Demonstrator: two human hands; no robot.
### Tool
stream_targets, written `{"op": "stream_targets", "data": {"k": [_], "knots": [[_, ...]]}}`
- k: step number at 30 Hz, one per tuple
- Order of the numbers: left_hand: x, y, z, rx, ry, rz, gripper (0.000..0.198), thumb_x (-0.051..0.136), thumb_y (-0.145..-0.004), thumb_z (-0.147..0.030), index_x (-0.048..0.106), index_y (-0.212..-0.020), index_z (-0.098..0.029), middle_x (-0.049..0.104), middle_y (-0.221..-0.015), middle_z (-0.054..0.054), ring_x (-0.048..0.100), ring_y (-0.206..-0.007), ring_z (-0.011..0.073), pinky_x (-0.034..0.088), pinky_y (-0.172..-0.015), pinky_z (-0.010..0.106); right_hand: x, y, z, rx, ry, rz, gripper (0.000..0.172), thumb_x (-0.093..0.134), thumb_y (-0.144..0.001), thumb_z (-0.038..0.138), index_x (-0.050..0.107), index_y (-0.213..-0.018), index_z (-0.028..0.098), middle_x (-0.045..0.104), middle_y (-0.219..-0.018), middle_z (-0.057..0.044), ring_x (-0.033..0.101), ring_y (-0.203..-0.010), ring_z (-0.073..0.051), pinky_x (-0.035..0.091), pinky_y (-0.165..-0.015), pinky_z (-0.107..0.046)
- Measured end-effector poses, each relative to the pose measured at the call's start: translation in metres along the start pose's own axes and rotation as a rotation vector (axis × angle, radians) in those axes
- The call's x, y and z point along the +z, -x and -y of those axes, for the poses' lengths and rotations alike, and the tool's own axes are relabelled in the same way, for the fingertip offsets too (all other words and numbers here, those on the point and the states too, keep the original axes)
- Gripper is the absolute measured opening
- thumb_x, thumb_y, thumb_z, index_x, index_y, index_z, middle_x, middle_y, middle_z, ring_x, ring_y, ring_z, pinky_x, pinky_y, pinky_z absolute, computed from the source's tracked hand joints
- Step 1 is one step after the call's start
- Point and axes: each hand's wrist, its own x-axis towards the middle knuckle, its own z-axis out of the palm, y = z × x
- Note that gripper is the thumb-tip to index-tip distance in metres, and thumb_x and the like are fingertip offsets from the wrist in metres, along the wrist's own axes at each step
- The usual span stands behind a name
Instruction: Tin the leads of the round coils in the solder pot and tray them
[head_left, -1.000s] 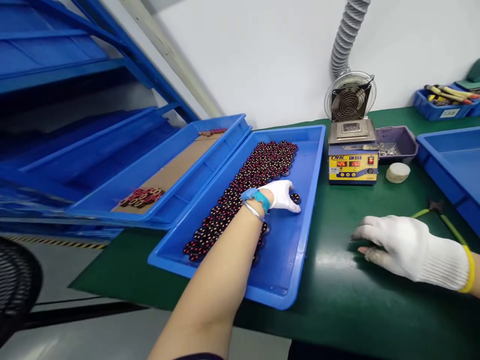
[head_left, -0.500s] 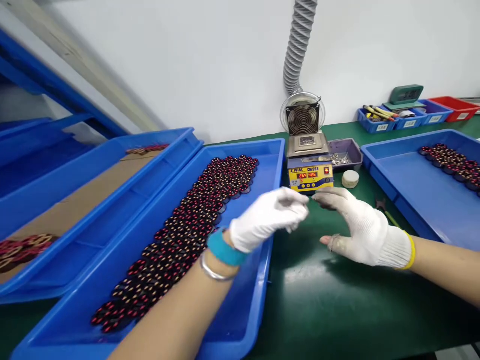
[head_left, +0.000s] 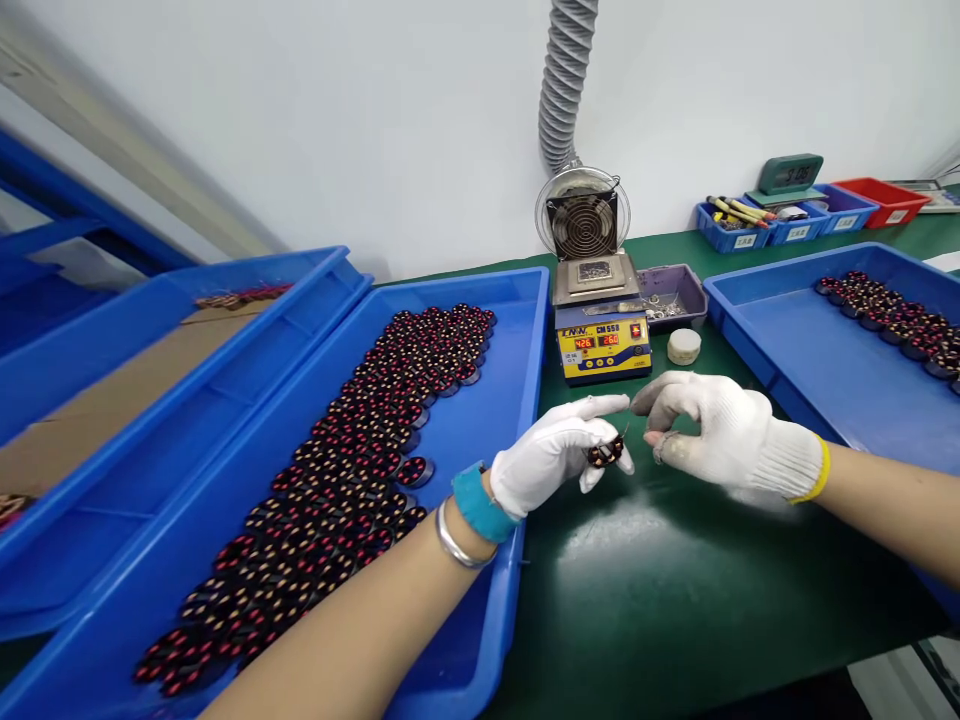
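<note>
My left hand (head_left: 559, 455), in a white glove, pinches a small round coil (head_left: 605, 453) wound with red wire, held above the green bench just right of the big blue tray (head_left: 480, 620). That tray holds several rows of the same coils (head_left: 352, 470). My right hand (head_left: 712, 425), also gloved, hovers close to the coil with thumb and forefinger curled towards it; whether they touch its wire lead is unclear.
A yellow solder pot (head_left: 602, 335) with a fan (head_left: 583, 215) and grey duct stands behind the hands. A white round tin (head_left: 684, 346), a purple bin (head_left: 675, 292), a second blue tray with coils (head_left: 765, 340) at right, small bins (head_left: 731, 238) at the back.
My left hand left the tray with one coil and came over the green bench. My right hand rose off the bench to meet it. The view swung right.
</note>
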Motion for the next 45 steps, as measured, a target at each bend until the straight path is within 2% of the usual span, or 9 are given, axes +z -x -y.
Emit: {"op": "stream_targets", "data": {"k": [4, 8, 14, 20, 23, 29, 37, 42, 45], "knots": [[0.002, -0.003, 0.002, 0.006, 0.041, 0.036, 0.056, 0.059, -0.071, -0.023, 0.050, -0.124, -0.007, 0.064, -0.068, 0.005, 0.049, -0.043, 0.0094, 0.039, -0.041, 0.022, 0.006, 0.002, 0.004, 0.024, -0.171, 0.029, 0.052, 0.070, -0.073, 0.024, 0.056, -0.123, 0.024, 0.060, -0.117, -0.001, 0.060, -0.101, -0.018, 0.052, -0.083, -0.029], [0.006, -0.006, 0.003, -0.042, 0.011, 0.113, 0.044, 0.062, -0.073, -0.024, 0.057, -0.114, -0.009, 0.062, -0.070, 0.005, 0.055, -0.049, 0.0118, 0.043, -0.042, 0.022, 0.015, 0.003, 0.003, 0.034, -0.352, 0.154, 0.053, 0.061, -0.077, 0.015, 0.053, -0.129, 0.022, 0.058, -0.122, -0.002, 0.059, -0.106, -0.017, 0.050, -0.093, -0.029], [0.011, -0.004, 0.004, -0.088, 0.011, 0.192, 0.051, 0.058, -0.075, -0.029, 0.051, -0.122, -0.010, 0.064, -0.083, 0.011, 0.063, -0.063, 0.0202, 0.048, -0.044, 0.025, 0.013, -0.001, -0.002, 0.114, -0.629, 0.367, 0.065, 0.054, -0.077, 0.009, 0.038, -0.140, 0.017, 0.066, -0.099, -0.002, 0.065, -0.078, -0.014, 0.056, -0.073, -0.026], [0.023, 0.005, 0.004, 0.218, -0.477, -0.208, 0.074, 0.066, -0.068, -0.021, 0.040, -0.138, -0.020, 0.045, -0.139, 0.011, 0.054, -0.115, 0.0268, 0.047, -0.096, 0.040, 0.011, 0.001, -0.002, 0.064, -0.263, 0.122, 0.057, 0.060, -0.073, 0.011, 0.053, -0.128, 0.027, 0.064, -0.100, 0.001, 0.063, -0.082, -0.014, 0.053, -0.068, -0.024], [0.030, 0.005, 0.005, 0.337, -0.677, -0.295, 0.069, 0.063, -0.071, -0.018, 0.043, -0.137, -0.018, 0.049, -0.138, 0.009, 0.051, -0.120, 0.0249, 0.040, -0.105, 0.038, 0.009, 0.005, 0.000, 0.032, -0.065, -0.034, 0.049, 0.063, -0.073, 0.014, 0.059, -0.120, 0.028, 0.063, -0.108, 0.001, 0.062, -0.087, -0.016, 0.052, -0.072, -0.026], [0.033, 0.000, 0.007, 0.183, -0.633, -0.329, 0.031, 0.057, -0.079, -0.029, 0.062, -0.107, -0.018, 0.068, -0.082, 0.002, 0.064, -0.069, 0.0162, 0.053, -0.069, 0.029, 0.006, 0.009, 0.005, 0.010, 0.093, -0.136, 0.042, 0.065, -0.075, 0.021, 0.059, -0.116, 0.025, 0.064, -0.101, 0.000, 0.062, -0.085, -0.017, 0.051, -0.069, -0.028], [0.026, 0.010, -0.006, -0.155, -0.697, -0.153, 0.019, 0.058, -0.076, -0.033, 0.065, -0.070, -0.017, 0.058, -0.049, -0.001, 0.051, -0.039, 0.0114, 0.039, -0.040, 0.023, 0.007, -0.001, -0.001, 0.124, -0.128, -0.203, 0.041, 0.065, -0.074, 0.017, 0.061, -0.114, 0.017, 0.066, -0.094, -0.002, 0.063, -0.074, -0.013, 0.054, -0.066, -0.023], [0.028, 0.007, -0.008, 0.286, -0.827, -0.615, 0.034, 0.072, -0.067, -0.043, 0.062, -0.086, -0.017, 0.066, -0.072, 0.001, 0.060, -0.063, 0.0145, 0.046, -0.057, 0.025, 0.008, -0.002, 0.004, 0.210, -0.265, -0.129, 0.040, 0.065, -0.070, 0.014, 0.064, -0.110, 0.016, 0.067, -0.094, -0.004, 0.064, -0.074, -0.014, 0.055, -0.064, -0.022], [0.029, 0.004, -0.006, 0.405, -0.848, -0.647, 0.023, 0.060, -0.078, -0.041, 0.059, -0.077, -0.018, 0.065, -0.072, 0.001, 0.058, -0.065, 0.0133, 0.046, -0.062, 0.025, 0.008, -0.001, 0.006, 0.194, -0.265, -0.098, 0.042, 0.066, -0.068, 0.012, 0.065, -0.109, 0.017, 0.067, -0.094, -0.003, 0.063, -0.071, -0.013, 0.056, -0.062, -0.021]]}}
